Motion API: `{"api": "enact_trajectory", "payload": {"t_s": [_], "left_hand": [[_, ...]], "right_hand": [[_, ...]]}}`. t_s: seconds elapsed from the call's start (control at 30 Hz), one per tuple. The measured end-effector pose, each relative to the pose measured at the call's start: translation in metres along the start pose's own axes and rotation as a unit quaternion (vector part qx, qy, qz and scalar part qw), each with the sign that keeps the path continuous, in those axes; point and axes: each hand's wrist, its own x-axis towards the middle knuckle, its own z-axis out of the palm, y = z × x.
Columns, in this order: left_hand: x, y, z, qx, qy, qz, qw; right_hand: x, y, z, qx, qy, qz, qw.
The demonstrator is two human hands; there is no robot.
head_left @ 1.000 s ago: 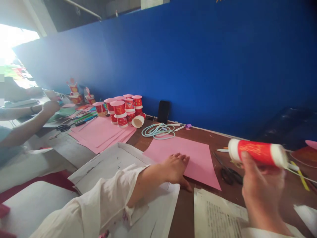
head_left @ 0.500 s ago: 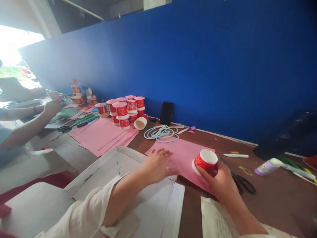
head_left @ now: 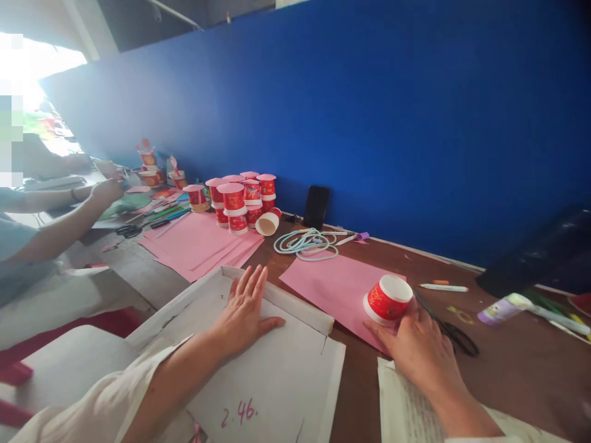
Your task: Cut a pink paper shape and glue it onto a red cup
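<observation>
A red paper cup [head_left: 388,299] with a white rim and gold print sits on a sheet of pink paper [head_left: 323,280], slightly tilted in view. Close against its lower right side is my right hand [head_left: 420,338], thumb apart from the fingers and lying near the paper; whether the fingertips touch the cup is hard to see. My left hand [head_left: 242,314] is open, fingers stretched out, over a shallow white cardboard tray [head_left: 281,369] with "2.46." written in it. Black scissors [head_left: 457,338] lie partly hidden behind my right hand.
Stacked red cups [head_left: 233,200] with pink paper tops stand behind a pile of pink sheets [head_left: 194,246]. A coiled pale cord [head_left: 305,243], a phone [head_left: 316,207], a white marker [head_left: 443,287] and a glue stick [head_left: 503,309] lie about. Another person's hand [head_left: 106,192] works at far left.
My left hand has moved left, from beside the pink sheet to over the white tray. My right thumb has slipped down off the cup's side. The view has shifted slightly.
</observation>
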Motion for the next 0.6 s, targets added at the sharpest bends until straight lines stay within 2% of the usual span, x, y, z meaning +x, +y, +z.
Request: {"api": "enact_trajectory", "payload": {"t_s": [0.17, 0.37, 0.47, 0.6], "left_hand": [[-0.014, -0.009, -0.015, 0.006, -0.031, 0.017, 0.999], [-0.032, -0.022, -0.034, -0.041, 0.01, 0.024, 0.999], [-0.022, -0.032, -0.04, -0.051, 0.04, 0.025, 0.998], [0.015, -0.038, -0.046, -0.061, 0.042, 0.042, 0.996]], "right_hand": [[-0.005, 0.002, -0.009, -0.054, -0.068, -0.001, 0.996], [-0.005, 0.006, -0.011, -0.053, -0.09, 0.009, 0.994], [-0.004, 0.009, -0.009, -0.037, -0.081, 0.01, 0.996], [-0.003, 0.012, -0.003, -0.003, -0.067, 0.015, 0.998]]}}
